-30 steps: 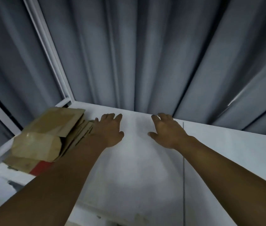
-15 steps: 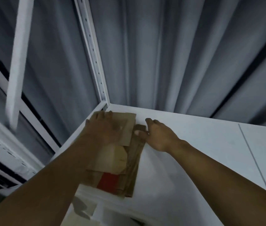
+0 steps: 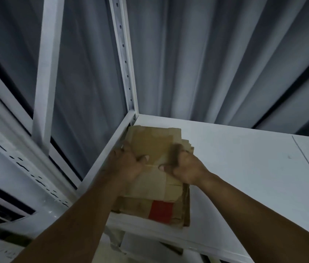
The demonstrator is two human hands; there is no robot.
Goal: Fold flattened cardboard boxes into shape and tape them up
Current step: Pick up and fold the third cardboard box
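Flattened cardboard boxes lie as a brown stack in the far left corner of a white shelf, their layered edges fanned out along the 3 o'clock side. The top sheets are plain and creased, with a torn edge at 12 o'clock. A lower sheet shows a red patch at the stack's 5 o'clock.

The left grip holds the stack at its 9 o'clock edge, with the thumb pressed on top. The right grip clasps the 3 o'clock edge, its thumb also on the top sheet. The left fingers pass out of sight round the edge, and the right fingers are a blur, so how deep either reaches cannot be told. The left forearm covers the stack's 7 o'clock corner. The sheets cannot be counted.

At 12 o'clock from the stack rises a white post with a row of holes, and behind it hangs a grey pleated curtain. Below the shelf's front edge, at 6 o'clock, something pale is too dim to make out.
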